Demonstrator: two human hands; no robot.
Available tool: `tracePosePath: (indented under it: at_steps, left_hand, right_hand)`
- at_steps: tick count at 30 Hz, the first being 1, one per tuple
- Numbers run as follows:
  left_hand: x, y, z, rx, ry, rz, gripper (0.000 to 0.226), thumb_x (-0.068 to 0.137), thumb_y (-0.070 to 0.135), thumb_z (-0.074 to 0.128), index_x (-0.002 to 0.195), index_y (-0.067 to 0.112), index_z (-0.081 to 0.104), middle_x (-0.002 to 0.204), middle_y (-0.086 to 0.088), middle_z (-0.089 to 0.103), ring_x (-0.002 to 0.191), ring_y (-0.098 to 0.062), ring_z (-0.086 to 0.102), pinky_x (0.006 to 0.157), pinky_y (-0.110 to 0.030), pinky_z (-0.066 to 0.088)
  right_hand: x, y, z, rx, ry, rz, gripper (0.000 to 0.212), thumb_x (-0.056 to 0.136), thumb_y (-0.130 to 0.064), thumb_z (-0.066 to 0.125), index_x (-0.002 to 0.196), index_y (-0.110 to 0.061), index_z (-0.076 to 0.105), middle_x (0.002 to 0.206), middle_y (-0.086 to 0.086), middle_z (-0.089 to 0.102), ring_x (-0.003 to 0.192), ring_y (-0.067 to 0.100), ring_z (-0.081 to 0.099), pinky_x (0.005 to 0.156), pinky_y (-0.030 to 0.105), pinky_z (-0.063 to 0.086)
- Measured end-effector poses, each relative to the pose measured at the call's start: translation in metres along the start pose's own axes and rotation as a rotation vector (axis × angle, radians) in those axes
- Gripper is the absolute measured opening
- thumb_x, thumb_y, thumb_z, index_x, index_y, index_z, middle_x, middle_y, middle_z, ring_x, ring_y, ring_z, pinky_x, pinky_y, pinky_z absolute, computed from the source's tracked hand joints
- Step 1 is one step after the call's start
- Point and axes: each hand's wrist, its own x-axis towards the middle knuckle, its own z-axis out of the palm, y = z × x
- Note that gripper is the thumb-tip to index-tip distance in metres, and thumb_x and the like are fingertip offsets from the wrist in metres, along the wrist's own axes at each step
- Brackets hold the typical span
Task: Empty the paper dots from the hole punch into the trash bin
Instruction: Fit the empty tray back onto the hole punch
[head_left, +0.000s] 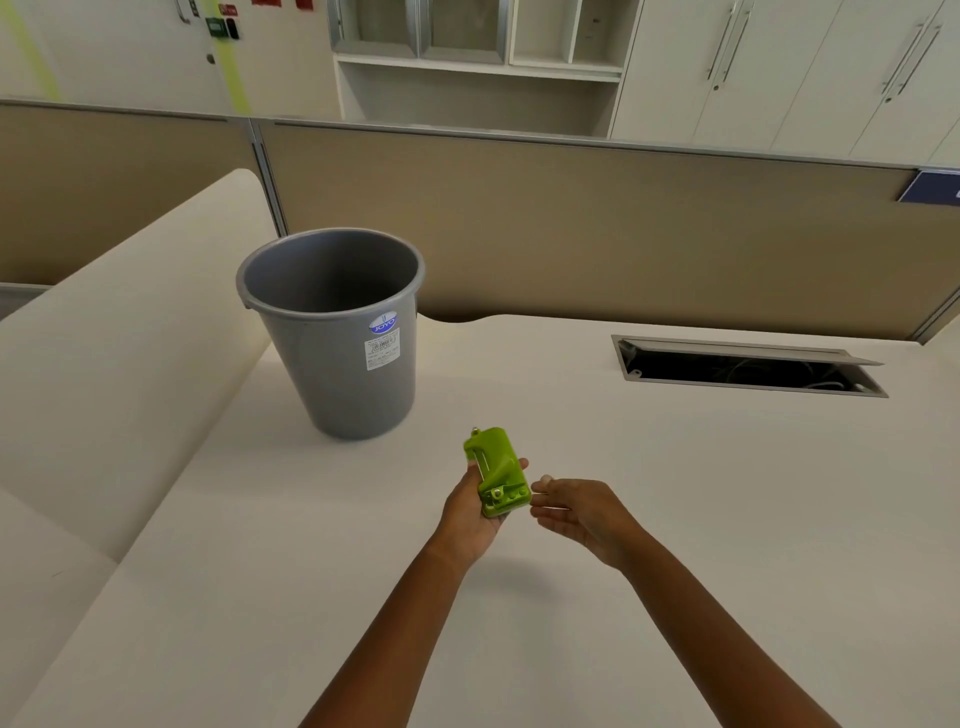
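Observation:
A small green hole punch (497, 472) rests in my left hand (470, 512), held above the white desk with its underside turned toward me. My right hand (576, 509) is just to its right, fingers spread and nearly touching the punch's lower edge, holding nothing. A grey plastic trash bin (332, 332) with a white label stands upright on the desk, up and to the left of the punch, a short reach away. Its inside looks empty from here. No paper dots are visible.
The white desk (675, 519) runs to a beige partition (571, 223). An open cable hatch (748, 366) is set into the desk at the right. A cream curved panel (119, 353) rises at the left. Cabinets stand behind the partition.

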Motion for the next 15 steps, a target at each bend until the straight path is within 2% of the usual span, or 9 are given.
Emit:
tracePosePath:
  at_steps: [2,5,7,11,15]
  left_hand:
    - [-0.001,0.000,0.002,0.008,0.012,0.008,0.046,0.100,0.035,0.026,0.133,0.009,0.045,0.070,-0.003,0.076,0.057,-0.014,0.072,0.051,-0.020,0.056]
    - [0.000,-0.004,0.002,0.008,0.029,0.023,0.048,0.100,0.036,0.028,0.139,0.011,0.042,0.073,0.000,0.077,0.059,-0.010,0.070,0.058,-0.021,0.054]
    - [0.001,-0.007,0.002,0.001,0.044,0.026,0.045,0.100,0.035,0.029,0.137,0.015,0.044,0.074,0.001,0.076,0.061,-0.008,0.069,0.063,-0.022,0.051]
    - [0.000,-0.011,0.003,0.028,0.049,0.030,0.032,0.100,0.032,0.030,0.122,0.018,0.049,0.073,0.002,0.076,0.059,-0.007,0.070,0.058,-0.019,0.053]
    - [0.004,-0.016,0.003,0.049,0.012,0.081,0.033,0.101,0.029,0.027,0.122,0.016,0.049,0.085,-0.003,0.073,0.068,-0.010,0.070,0.059,-0.022,0.056]
  right_hand:
    - [-0.003,0.001,0.004,0.025,-0.037,0.002,0.013,0.088,-0.012,0.057,0.087,0.000,0.063,0.080,0.011,0.064,0.075,0.019,0.063,0.066,0.020,0.055]
    - [-0.002,0.000,0.009,0.012,-0.012,-0.004,0.020,0.087,-0.005,0.057,0.101,0.007,0.062,0.079,0.011,0.064,0.073,0.017,0.062,0.059,0.016,0.056]
    - [-0.001,-0.001,0.010,0.017,0.021,0.009,0.020,0.086,-0.004,0.056,0.102,0.006,0.061,0.077,0.011,0.063,0.071,0.017,0.061,0.059,0.018,0.054]
    - [0.001,-0.004,0.011,0.047,0.093,0.060,0.023,0.085,0.001,0.053,0.104,0.011,0.061,0.075,0.013,0.062,0.069,0.018,0.059,0.061,0.022,0.049]
    - [0.005,-0.008,0.013,-0.016,0.167,0.101,0.029,0.087,0.006,0.048,0.112,0.018,0.056,0.074,0.014,0.058,0.062,0.017,0.052,0.061,0.022,0.045]
